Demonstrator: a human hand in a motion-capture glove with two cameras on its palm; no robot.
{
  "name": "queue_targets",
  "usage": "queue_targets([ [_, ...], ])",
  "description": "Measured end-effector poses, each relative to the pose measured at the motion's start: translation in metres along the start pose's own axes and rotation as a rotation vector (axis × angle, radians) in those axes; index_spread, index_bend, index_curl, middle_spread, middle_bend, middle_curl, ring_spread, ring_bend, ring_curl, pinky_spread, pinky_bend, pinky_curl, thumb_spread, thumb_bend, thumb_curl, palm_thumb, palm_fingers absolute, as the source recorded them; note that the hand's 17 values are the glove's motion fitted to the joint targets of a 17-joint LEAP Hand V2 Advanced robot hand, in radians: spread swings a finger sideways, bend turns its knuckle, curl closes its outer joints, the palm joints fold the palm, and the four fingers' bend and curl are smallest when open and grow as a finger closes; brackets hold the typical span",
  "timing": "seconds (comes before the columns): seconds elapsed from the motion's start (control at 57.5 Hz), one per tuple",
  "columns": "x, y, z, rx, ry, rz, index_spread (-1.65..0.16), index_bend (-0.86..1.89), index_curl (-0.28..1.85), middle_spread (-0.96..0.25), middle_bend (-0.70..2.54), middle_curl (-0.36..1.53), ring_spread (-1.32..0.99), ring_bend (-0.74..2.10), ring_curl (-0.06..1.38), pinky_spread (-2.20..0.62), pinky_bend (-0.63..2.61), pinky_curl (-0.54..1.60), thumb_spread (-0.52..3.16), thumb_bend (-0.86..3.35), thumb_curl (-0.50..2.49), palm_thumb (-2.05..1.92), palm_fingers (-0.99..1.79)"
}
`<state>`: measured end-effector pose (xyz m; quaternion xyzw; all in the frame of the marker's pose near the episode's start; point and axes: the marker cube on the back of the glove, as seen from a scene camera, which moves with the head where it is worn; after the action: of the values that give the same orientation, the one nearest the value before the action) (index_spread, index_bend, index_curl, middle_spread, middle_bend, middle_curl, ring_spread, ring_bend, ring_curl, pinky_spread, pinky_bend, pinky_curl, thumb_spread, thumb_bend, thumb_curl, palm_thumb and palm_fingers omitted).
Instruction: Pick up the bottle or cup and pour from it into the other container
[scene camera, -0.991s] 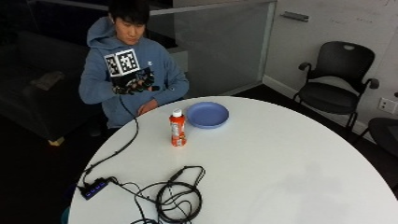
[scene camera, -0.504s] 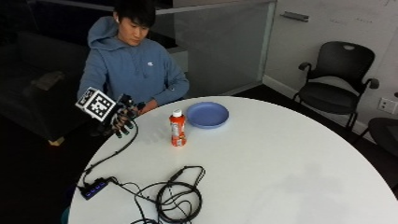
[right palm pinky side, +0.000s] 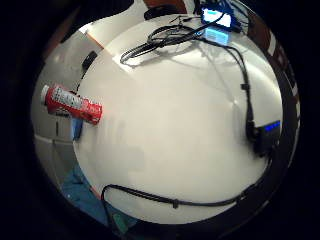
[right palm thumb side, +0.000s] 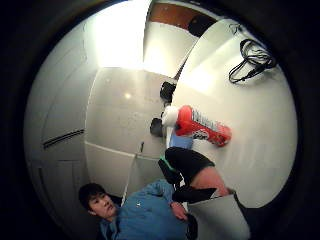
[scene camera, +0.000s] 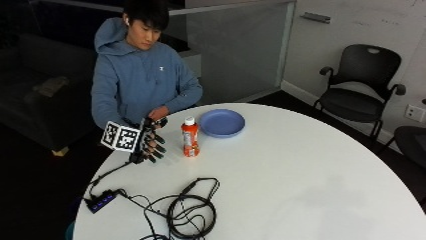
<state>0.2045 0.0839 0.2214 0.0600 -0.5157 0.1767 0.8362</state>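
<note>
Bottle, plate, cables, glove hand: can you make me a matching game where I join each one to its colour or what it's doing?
Things:
1. bottle
2. plate
3. cables
4. gloved right hand

Descriptions:
A. blue, lying flat behind the red thing
B. black, coiled near the table's front edge
C. red with a white cap, standing upright
D. fingers spread beside the bottle, holding nothing

Pairs: 1-C, 2-A, 3-B, 4-D
</note>
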Motion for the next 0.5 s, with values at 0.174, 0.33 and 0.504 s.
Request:
queue_targets([
  [0.174,-0.003,-0.006,0.032,-0.085,-0.056,-0.019,-0.32,0.14,0.23,0.05,0.22,0.34,0.07,0.44,0.28,0.2,0.55,0.26,0.88,-0.03,0.34,0.44,0.13],
  [0.33,-0.009,-0.01,0.061,-0.138,-0.13,-0.042,-0.33,0.13,0.23,0.04,0.21,0.34,0.06,0.44,0.29,0.2,0.56,0.26,0.86,-0.03,0.34,0.46,0.12],
  [0.504,-0.017,-0.016,0.095,-0.181,-0.226,-0.061,-0.33,0.12,0.22,0.04,0.21,0.34,0.06,0.45,0.29,0.2,0.59,0.27,0.84,-0.03,0.34,0.49,0.11],
])
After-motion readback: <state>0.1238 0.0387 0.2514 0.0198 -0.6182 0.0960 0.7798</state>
